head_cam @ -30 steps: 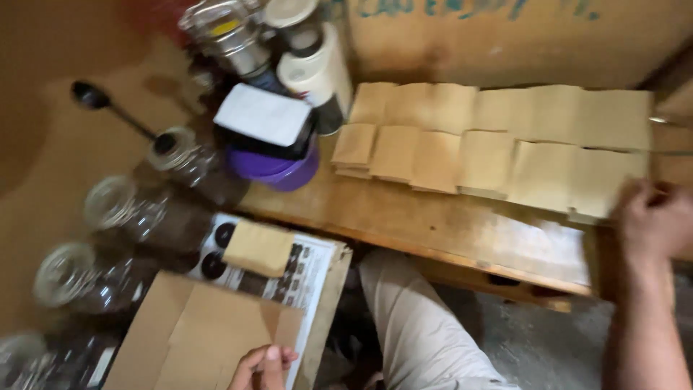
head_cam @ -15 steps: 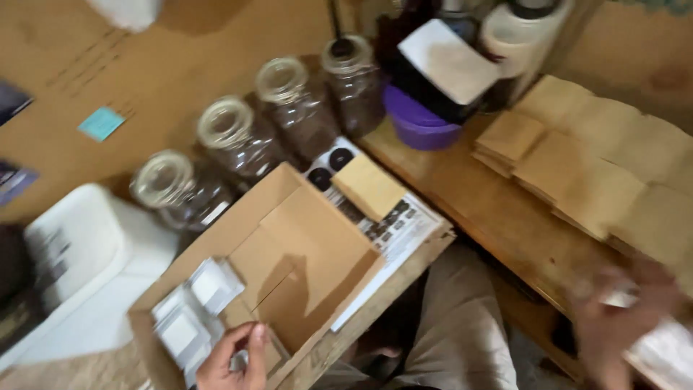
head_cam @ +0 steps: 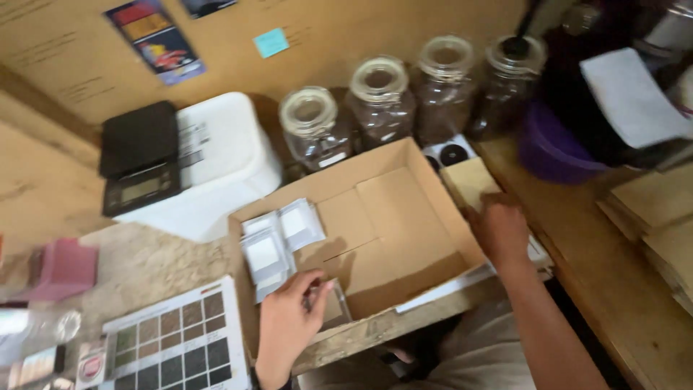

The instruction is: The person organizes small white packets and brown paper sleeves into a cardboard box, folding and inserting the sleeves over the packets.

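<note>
The sachet [head_cam: 330, 307] sits pinched in your left hand [head_cam: 287, 325] at the box's [head_cam: 404, 238] near corner, long axis running away from you; more sachets [head_cam: 278, 242] lie just beyond. Your right hand [head_cam: 499, 230] rests curled on the box's right wall, well apart.

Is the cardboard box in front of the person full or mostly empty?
Mostly empty. The cardboard box shows bare floor, with only a few white packets at its left end, where the left hand reaches in.

Warm, dimmish indoor light, soft shadows inside the cardboard box [head_cam: 390, 217], mild glare on the jar lids [head_cam: 379, 76], motion blur throughout, right edge darkest and smeared.
</note>
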